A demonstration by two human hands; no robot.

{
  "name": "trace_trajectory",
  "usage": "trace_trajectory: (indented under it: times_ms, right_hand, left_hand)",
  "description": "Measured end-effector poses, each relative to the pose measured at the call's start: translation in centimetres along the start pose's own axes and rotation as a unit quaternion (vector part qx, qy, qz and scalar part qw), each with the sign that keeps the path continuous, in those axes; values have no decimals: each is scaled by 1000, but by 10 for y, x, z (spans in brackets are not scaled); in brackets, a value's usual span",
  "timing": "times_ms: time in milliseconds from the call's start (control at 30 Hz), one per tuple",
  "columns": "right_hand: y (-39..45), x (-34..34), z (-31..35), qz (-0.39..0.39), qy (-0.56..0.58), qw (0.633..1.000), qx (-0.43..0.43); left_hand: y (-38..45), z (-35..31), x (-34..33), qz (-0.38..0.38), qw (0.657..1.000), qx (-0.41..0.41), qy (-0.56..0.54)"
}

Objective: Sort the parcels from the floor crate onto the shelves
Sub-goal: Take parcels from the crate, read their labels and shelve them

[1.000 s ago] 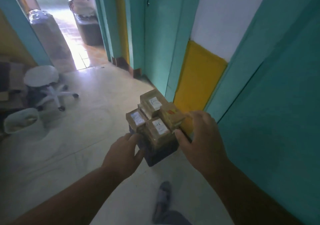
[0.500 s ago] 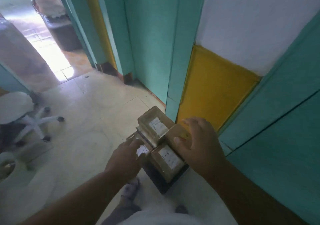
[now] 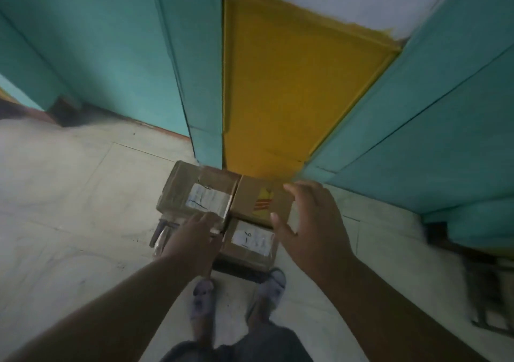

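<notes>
A dark floor crate (image 3: 239,269) stands against the wall, heaped with brown cardboard parcels. A large parcel with a white label (image 3: 194,191) lies on top at the left. Beside it sits a parcel with a red and yellow mark (image 3: 258,200). A nearer parcel with a handwritten label (image 3: 251,239) lies below them. My left hand (image 3: 192,239) reaches over the front edge of the large labelled parcel, its fingertips hidden. My right hand (image 3: 314,222) hovers with spread fingers at the right side of the marked parcel, thumb near its edge, holding nothing.
A yellow wall panel (image 3: 292,83) rises right behind the crate, flanked by teal panels (image 3: 111,49). My feet in pale sandals (image 3: 236,292) stand just before the crate. Tiled floor (image 3: 69,208) stretches to the left. A dark object (image 3: 484,278) sits low at the right.
I have stepped closer and now look straight down on the crate. Both hands have moved forward onto the top parcels. The doorway and stool have left the view.
</notes>
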State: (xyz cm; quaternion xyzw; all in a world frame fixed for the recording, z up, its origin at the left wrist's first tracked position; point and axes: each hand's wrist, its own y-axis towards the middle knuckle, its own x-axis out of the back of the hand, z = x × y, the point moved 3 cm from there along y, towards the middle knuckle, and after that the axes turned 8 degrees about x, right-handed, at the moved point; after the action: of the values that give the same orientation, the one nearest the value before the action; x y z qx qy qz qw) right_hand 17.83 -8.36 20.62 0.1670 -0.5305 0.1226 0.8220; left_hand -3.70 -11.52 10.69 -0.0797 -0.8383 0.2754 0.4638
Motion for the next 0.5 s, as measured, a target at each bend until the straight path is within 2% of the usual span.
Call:
trace_trajectory:
  times_ms: [167,300,400,500]
  right_hand:
    - [8,-81,-66,39,-4,996,-81]
    - [13,-160,-119,112,-30,982,-151]
    - [10,-204,-139,165,9,959,-232]
    - [8,-218,-146,131,82,953,-262]
  left_hand:
    - [77,-7,-40,46,991,58,-107]
    - [138,-2,-75,58,989,99,-95]
    - [161,0,-95,67,991,95,-70]
    - [163,-3,-102,68,993,65,-77]
